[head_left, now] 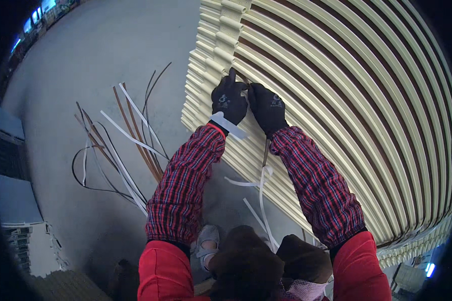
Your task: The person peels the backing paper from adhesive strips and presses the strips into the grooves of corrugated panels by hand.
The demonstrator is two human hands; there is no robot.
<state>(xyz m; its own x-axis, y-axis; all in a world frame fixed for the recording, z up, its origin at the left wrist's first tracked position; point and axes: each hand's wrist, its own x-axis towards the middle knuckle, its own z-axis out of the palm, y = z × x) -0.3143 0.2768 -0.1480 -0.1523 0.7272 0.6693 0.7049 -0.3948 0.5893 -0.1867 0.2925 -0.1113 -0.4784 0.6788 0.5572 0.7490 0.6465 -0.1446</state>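
Head view: both gloved hands at left edge of big stack of cream ribbed panels (346, 115), near its end corner. Left hand (228, 102) closed around white strip (229, 126), strip sticks out below wrist. Right hand (267, 108) curled on panel rib; whether it holds something, cannot tell. More white strips (260, 195) hang below right forearm. Free room only at left: grey concrete floor (105, 45) with loose brown, white, black offcut strips (120, 145). Grey boxes (10, 165) at far left edge. Room dim, blue lights at top left.
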